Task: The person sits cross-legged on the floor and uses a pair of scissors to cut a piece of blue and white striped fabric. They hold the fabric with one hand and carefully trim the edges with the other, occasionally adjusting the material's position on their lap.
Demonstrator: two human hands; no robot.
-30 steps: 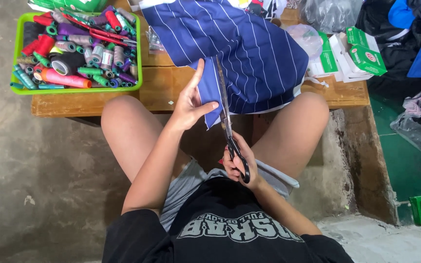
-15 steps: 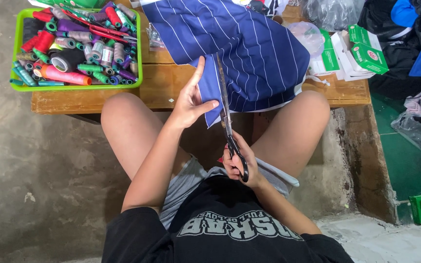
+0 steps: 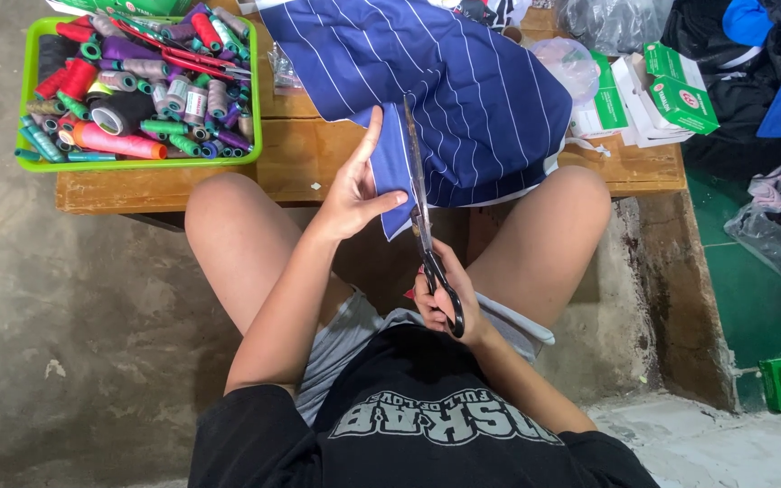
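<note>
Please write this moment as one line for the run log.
left hand: holds blue fabric strip | right hand: grips black scissors, blades along strip edge | nearby: green tray of thread spools on wooden table

The left hand (image 3: 352, 190) pinches the blue striped cloth (image 3: 445, 86) beside the scissors (image 3: 422, 221), which the right hand (image 3: 445, 303) grips below the table (image 3: 309, 158).

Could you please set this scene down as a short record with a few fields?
left hand: left hand pinches the plain blue strip beside the blades
right hand: right hand has its grip in the black handles of the scissors
scissors: blades point away from the person, along the strip's edge
cloth: striped blue fabric drapes over the wooden bench
tray: green tray of thread spools, at the bench's left end
right of the bench: green-and-white boxes
</note>
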